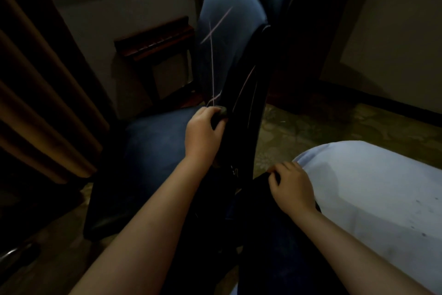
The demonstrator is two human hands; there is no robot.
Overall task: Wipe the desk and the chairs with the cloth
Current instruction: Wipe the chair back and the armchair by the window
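Dark cloth [222, 113] wadded in left hand [203, 131] — fingers [211, 111] curled, against chair [224, 38]

Patterned carpet floor [299, 127], pretty dim in here
Blue chair [153, 151] stands on it, white-sheeted bed [370, 187] at the right edge.

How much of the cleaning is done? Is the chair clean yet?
Not yet. Nothing looks plainly finished. Right now the left hand grips a small dark cloth at the bottom of the blue chair back, by the seat. Left to do: pale streaks cross the back and its black edge. The desk is not in view, so I cannot tell about it.
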